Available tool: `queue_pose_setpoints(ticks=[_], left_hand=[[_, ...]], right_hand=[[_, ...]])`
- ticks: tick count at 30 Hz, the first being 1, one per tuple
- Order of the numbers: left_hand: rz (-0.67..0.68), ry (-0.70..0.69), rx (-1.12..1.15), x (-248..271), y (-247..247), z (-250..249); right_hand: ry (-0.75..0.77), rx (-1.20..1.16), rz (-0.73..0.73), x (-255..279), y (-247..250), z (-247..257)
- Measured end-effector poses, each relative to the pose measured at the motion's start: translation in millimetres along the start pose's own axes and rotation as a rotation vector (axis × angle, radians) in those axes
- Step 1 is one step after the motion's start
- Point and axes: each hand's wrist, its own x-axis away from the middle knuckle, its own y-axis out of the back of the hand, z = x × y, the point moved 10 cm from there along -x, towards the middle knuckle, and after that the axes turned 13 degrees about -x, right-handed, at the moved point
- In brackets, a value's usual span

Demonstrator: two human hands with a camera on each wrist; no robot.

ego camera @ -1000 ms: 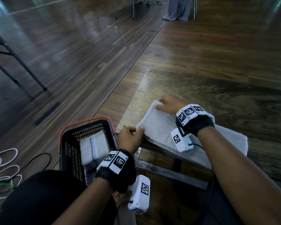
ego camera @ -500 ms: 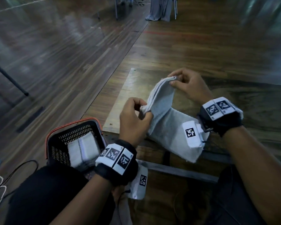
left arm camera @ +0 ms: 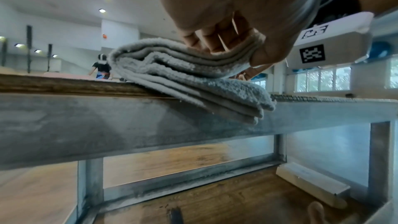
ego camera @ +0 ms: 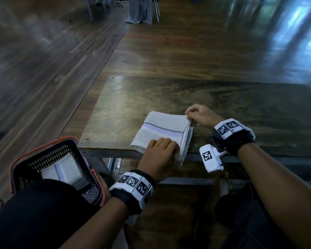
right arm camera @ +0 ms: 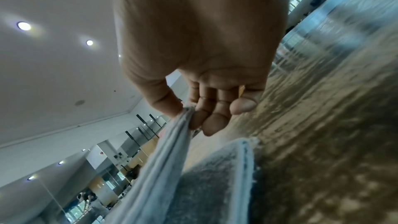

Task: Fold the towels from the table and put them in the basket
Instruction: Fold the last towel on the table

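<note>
1. Nearest the person, at lower left in the head view, the basket (ego camera: 50, 155) is black mesh with an orange rim. It sits beside the table's near-left corner, and 1 folded towel (ego camera: 65, 170) with a dark stitched line lies inside it.
2. The left hand (ego camera: 160, 155) lies on the near edge of the white towel (ego camera: 162, 128). In the left wrist view its fingers (left arm camera: 217, 40) rest on top of the stacked layers while the thumb tucks under them, so it grips that near corner.
3. The towel is folded into several layers on the near edge of the wooden table (ego camera: 169, 97). Its near corner droops over the table's metal frame. A checked band and a pale stripe cross its top.
4. The right hand (ego camera: 199, 114) is at the towel's far-right corner. Thumb and fingers (right arm camera: 213, 120) pinch the layered edge and hold it slightly raised off the table; the other fingers are curled.
5. Beyond the table lies a glossy wooden floor (ego camera: 187, 42), with chair legs and a grey cloth at the far end.
</note>
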Motion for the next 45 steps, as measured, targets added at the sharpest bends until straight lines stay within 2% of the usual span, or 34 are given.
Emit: queue_pose_setpoints(ticks=[6,12,16,21,24,27,30,32,34,35,37,39,42,45], left_hand=[[0.078,-0.066,-0.120,-1.4,-13.3,-7.9],[0.153,-0.215,-0.083,-18.6,-3.5,-24.5],[0.133,-0.049,-0.066,-59.5,14.3,17.2],[0.389,0.050,-0.158,-78.4,-9.8,59.3],[0.406,0.031,-0.140,-93.4,-9.1,59.1],[0.423,0.013,-0.155,-100.9,-1.6,53.7],[0.405,-0.025,-0.133,-101.9,10.8,42.5],[0.374,-0.061,-0.066,-103.0,24.4,32.7],[0.348,-0.080,-0.004,-102.2,37.6,28.1],[0.339,-0.086,0.027,-100.6,43.2,27.5],[0.304,-0.087,0.103,-98.1,54.0,30.1],[0.261,-0.068,0.184,-95.3,65.3,34.9],[0.247,-0.005,0.265,-91.4,70.8,48.9],[0.375,0.113,0.252,-81.1,53.6,66.7]], right_hand=[[-0.056,0.128,0.036,0.6,5.4,-14.9],[-0.077,0.393,0.061,6.7,3.5,-20.7],[-0.071,0.480,0.092,12.9,-0.8,-22.5],[-0.047,0.495,0.064,23.6,-2.5,-26.8],[0.078,0.371,0.054,38.5,-1.5,-6.7],[0.334,0.287,0.015,66.7,-3.5,34.3],[0.598,0.276,-0.087,99.7,1.3,73.1],[0.693,0.251,-0.155,115.3,8.9,85.6],[0.618,0.198,-0.167,115.9,18.0,79.5],[0.508,0.209,-0.119,111.1,18.8,69.0],[0.251,0.377,0.010,102.4,15.7,37.6],[0.104,0.445,0.088,100.4,17.7,11.7],[0.093,0.341,0.051,96.8,30.1,0.8],[0.102,0.019,0.030,92.7,35.9,-1.3]])
